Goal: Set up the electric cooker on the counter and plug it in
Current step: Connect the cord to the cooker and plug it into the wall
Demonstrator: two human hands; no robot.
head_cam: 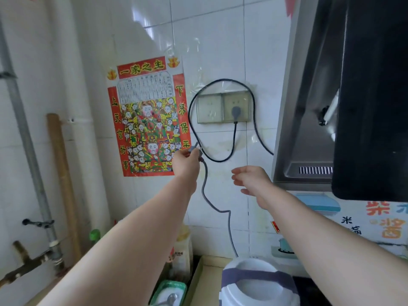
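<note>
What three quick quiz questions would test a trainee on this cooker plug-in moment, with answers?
1. True or false: the left hand holds the grey plug.
2. Which wall socket is free: A left, B right?
3. What does the right hand hold?

Key: 1 true. 2 A; a black cord's plug fills the right socket. 3 Nothing; it is open. The grey cord runs down to the cooker.

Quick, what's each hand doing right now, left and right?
Left hand: closed on the grey plug of the cooker's cord, raised toward the wall socket.
Right hand: open, holding nothing.
</note>
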